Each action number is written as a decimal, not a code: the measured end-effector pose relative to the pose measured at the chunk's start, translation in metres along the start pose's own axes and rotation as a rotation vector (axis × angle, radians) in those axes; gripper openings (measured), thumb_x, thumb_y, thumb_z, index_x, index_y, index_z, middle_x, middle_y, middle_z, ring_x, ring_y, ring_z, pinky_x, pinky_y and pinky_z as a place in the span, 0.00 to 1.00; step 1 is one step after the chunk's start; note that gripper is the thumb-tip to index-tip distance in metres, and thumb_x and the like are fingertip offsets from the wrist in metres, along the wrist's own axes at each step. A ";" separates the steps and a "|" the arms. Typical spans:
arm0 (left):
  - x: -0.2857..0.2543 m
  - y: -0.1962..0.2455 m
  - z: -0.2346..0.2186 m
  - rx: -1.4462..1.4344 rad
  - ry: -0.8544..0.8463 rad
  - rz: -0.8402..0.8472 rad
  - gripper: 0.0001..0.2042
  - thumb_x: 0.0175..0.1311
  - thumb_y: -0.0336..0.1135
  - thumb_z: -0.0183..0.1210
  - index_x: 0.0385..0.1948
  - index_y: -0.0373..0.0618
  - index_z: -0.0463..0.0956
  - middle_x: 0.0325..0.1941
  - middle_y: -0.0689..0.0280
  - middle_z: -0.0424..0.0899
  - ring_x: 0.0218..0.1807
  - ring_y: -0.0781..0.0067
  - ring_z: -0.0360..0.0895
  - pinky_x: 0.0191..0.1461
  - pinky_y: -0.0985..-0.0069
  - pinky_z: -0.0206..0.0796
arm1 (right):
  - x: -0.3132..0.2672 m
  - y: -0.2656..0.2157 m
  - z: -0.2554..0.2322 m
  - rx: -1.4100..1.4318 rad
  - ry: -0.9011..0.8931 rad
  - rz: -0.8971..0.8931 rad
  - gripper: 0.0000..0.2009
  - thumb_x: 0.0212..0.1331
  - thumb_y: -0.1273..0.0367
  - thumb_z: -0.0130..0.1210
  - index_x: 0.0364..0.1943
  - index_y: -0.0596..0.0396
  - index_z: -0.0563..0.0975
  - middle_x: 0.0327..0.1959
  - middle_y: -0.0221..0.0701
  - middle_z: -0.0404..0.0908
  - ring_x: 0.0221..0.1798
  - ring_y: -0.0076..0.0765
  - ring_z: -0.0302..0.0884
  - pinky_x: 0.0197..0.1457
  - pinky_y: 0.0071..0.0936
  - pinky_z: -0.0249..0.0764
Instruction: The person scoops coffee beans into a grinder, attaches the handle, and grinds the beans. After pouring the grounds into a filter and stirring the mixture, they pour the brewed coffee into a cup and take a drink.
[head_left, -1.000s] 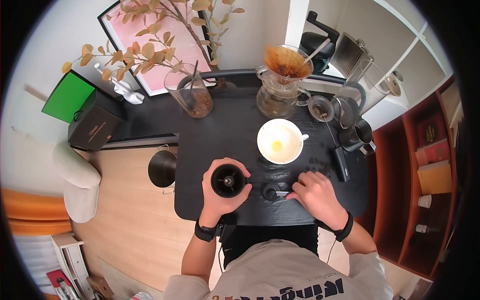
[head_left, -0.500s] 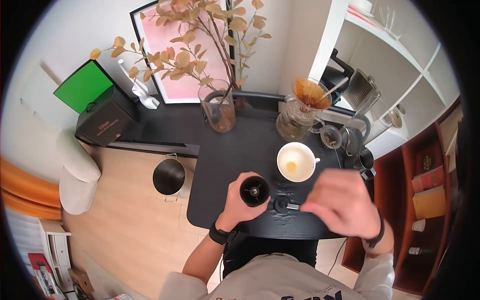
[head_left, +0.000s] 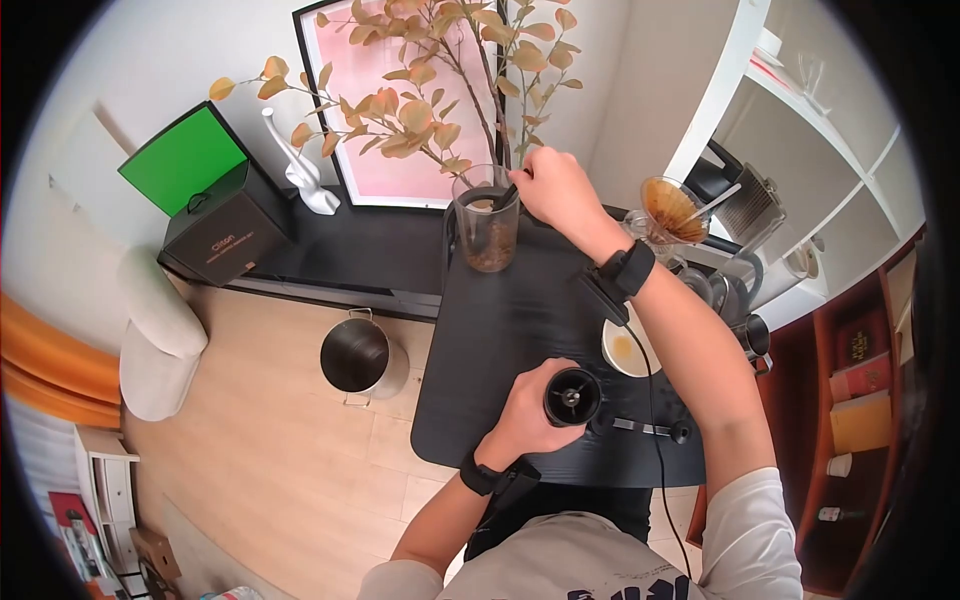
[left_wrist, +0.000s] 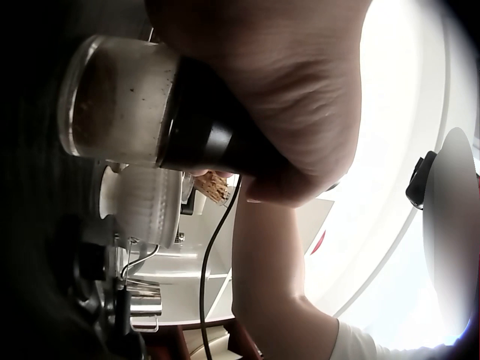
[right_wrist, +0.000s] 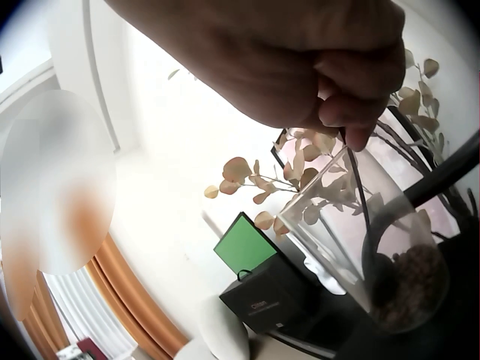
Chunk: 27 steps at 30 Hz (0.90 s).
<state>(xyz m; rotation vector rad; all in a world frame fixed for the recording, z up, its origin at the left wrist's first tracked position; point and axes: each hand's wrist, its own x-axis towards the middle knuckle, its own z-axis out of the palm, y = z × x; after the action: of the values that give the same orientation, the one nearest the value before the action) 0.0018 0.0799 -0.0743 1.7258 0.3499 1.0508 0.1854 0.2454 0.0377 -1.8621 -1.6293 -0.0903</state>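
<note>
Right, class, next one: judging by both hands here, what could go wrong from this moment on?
1. The right hand pinches a thin dark handle inside the tall glass jar; lifting it might knock the rim or spill brown pieces.
2. The cable from the right wrist runs across the white cup in the head view and could snag.
3. The left hand's grinder might tip.

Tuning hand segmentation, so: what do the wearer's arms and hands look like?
Left hand and right hand: bare, no gloves. Left wristband and right wristband: black, each with a dark boxy unit. Thin black cable from the right one. Sleeves: short, pale beige-grey.
</note>
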 end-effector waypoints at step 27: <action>0.002 -0.003 -0.002 -0.010 -0.049 0.085 0.28 0.45 0.21 0.76 0.50 0.40 0.74 0.41 0.57 0.87 0.38 0.64 0.86 0.46 0.72 0.78 | -0.001 -0.006 -0.003 0.183 -0.158 -0.063 0.15 0.70 0.64 0.58 0.35 0.65 0.83 0.29 0.53 0.83 0.36 0.64 0.82 0.43 0.51 0.77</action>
<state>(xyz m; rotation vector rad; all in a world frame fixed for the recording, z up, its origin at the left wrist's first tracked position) 0.0023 0.0837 -0.0763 1.7677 0.2416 1.0670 0.1815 0.2433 0.0425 -1.7149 -1.7404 0.1774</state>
